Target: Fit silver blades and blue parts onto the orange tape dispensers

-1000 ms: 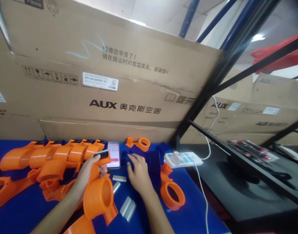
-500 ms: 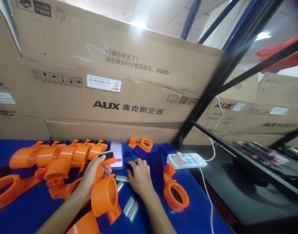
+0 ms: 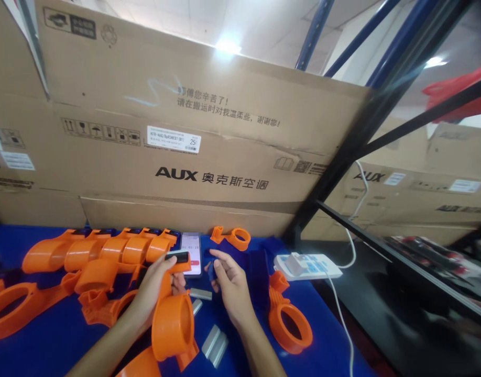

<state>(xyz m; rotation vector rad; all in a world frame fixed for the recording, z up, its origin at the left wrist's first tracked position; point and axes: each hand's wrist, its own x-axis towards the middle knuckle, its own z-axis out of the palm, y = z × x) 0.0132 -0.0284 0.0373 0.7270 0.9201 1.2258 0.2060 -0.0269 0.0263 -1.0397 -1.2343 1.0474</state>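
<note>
Fingers (image 3: 164, 266) of the left hand (image 3: 152, 293) clamp the orange ring part (image 3: 173, 324) by its black-tipped handle, whose long axis runs up from the ring toward the phone (image 3: 190, 253). Just right of that handle, the right hand (image 3: 230, 285) pinches 1 small dark blue piece (image 3: 210, 270) in thumb and forefinger, level with the handle's tip and nearer it than the phone.

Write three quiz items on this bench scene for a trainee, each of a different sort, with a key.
1. True or false: the left hand holds an orange housing.
2. What does the right hand pinch? A) small dark blue piece B) metal clip C) phone
3. Fill in: the phone lies just beyond the two ____.

Key: 1 true; 2 A; 3 hands.
</note>
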